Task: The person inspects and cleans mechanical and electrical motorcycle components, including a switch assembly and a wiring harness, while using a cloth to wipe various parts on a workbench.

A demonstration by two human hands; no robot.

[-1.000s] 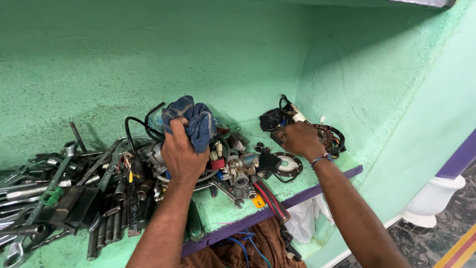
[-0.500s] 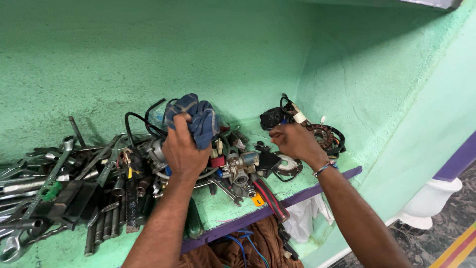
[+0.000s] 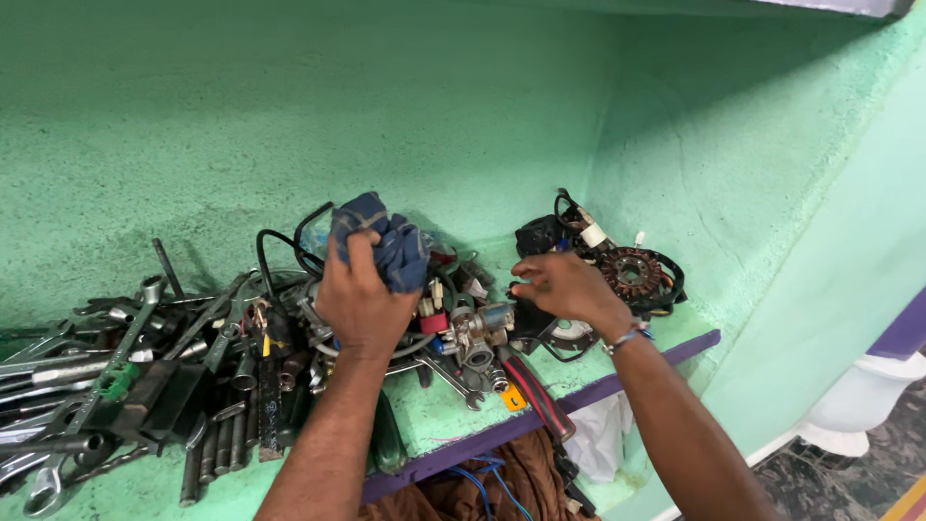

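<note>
At the centre of the frame the left hand holds a blue rag, its grip closed around the bunched cloth, which sticks up above the knuckles against the green wall. The rag sits over the middle of the green shelf, above a black cable and a heap of small metal parts.

Just right of centre, the right hand rests on the parts pile, fingers curled and half open, touching dark pieces; whether it grips anything cannot be told. A bracelet circles its wrist. Beyond it, at the right end of the shelf, lies a round stator with wires.

The lower left of the frame is filled with spanners and sockets. A red-handled tool lies at the shelf's purple front edge. Brown cloth hangs below.
</note>
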